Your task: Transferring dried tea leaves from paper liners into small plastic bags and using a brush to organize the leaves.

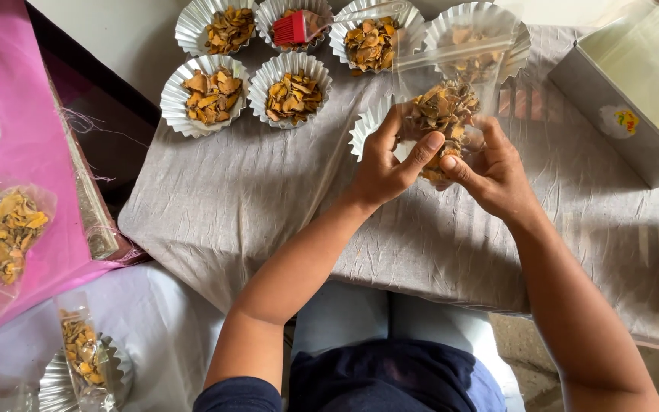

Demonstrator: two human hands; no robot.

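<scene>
I have my left hand [385, 164] and right hand [492, 169] together over the grey cloth [268, 198] on the tabletop, the fingers of both closed on the lower part of a clear plastic bag [445, 84] part-filled with dried yellow-brown chips [442, 114]. The bag stands upright just above an empty foil cup [366, 126], which sits beside five filled foil cups [207, 91], one carrying a red brush [291, 29]. A grey box [612, 107] lies to my right.
</scene>
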